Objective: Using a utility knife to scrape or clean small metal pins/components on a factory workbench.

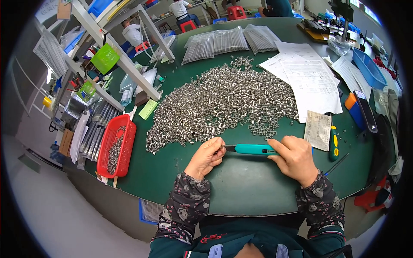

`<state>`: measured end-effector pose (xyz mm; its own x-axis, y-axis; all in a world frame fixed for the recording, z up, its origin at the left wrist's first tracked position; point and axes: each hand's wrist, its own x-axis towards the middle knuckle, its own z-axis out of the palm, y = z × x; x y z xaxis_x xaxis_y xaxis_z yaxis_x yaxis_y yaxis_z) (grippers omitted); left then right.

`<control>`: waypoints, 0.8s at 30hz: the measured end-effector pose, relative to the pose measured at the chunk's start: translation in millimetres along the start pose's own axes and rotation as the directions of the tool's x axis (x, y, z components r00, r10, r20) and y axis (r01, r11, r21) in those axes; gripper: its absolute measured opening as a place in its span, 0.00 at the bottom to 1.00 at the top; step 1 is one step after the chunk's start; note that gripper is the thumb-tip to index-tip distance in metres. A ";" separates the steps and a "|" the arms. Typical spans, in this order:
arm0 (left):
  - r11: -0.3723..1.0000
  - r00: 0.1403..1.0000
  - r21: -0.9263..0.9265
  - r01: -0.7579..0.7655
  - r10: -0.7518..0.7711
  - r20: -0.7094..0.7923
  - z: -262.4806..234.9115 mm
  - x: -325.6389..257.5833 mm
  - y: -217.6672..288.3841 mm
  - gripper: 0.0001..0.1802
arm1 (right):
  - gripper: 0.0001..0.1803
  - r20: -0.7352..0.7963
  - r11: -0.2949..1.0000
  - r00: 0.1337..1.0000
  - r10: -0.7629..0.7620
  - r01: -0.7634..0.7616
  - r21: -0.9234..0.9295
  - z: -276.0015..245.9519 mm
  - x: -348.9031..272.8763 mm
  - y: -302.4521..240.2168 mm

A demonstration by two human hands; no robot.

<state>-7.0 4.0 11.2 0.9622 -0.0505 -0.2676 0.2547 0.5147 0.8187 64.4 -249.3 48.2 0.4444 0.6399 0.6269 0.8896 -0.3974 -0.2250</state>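
**Cutter [257, 149] held across the front of the heaped rings [215, 103]**

The cutter is held nearly level above the green table [247, 185], between the two hands and just in front of the rings. Its teal handle is gripped near the right end by the right hand [296, 160], with thumb and forefinger closed on it and the other fingers curled under. At the other end, the dark blade [230, 148] is pointed at the left hand [206, 159], whose fingers are curled closed, thumb and forefinger pinched at the tip. Whether a ring is held in that pinch cannot be told.

The cutter can be expected to be light and stiff, with a smooth handle that may be a little slippery; it is best taken by the handle, well back from the blade. The rings look hard and unlikely to be broken, light singly but easily rolled or dropped; each is best pinched by its outer wall, with fingertips clear of the edge.

More small metal parts are held in the red tray [130, 148] on the left. On the right, papers [307, 81], a card [317, 129] and a screwdriver [334, 144] are laid out.
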 end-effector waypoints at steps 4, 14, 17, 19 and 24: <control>0.984 0.985 -0.052 -0.172 0.173 0.024 -4.2 2.2 -1.1 0.09 | 0.17 0.035 0.936 0.975 0.219 -0.220 0.275 11.4 -6.8 1.5; 0.945 0.949 -0.082 -0.316 0.315 -0.019 -4.7 8.3 -6.6 0.05 | 0.16 0.322 0.717 0.863 0.388 -0.503 0.484 24.4 -11.3 0.1; 0.941 0.942 -0.053 -0.335 0.334 -0.027 -4.6 9.6 -8.6 0.05 | 0.16 0.407 0.662 0.820 0.403 -0.568 0.489 22.7 -9.8 -1.6; 0.940 0.941 -0.050 -0.338 0.338 -0.020 -3.6 10.1 -9.7 0.05 | 0.16 0.430 0.633 0.805 0.408 -0.589 0.502 20.7 -8.8 -1.9; 0.933 0.933 -0.043 -0.358 0.359 -0.002 0.9 10.4 -10.7 0.05 | 0.15 0.465 0.562 0.792 0.396 -0.610 0.559 22.7 -11.8 -0.6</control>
<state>0.3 -2.8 0.1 0.9893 0.1392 0.0428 -0.1114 0.5345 0.8378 61.0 -241.7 24.0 0.7533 0.6549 0.0604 0.2882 -0.2462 -0.9254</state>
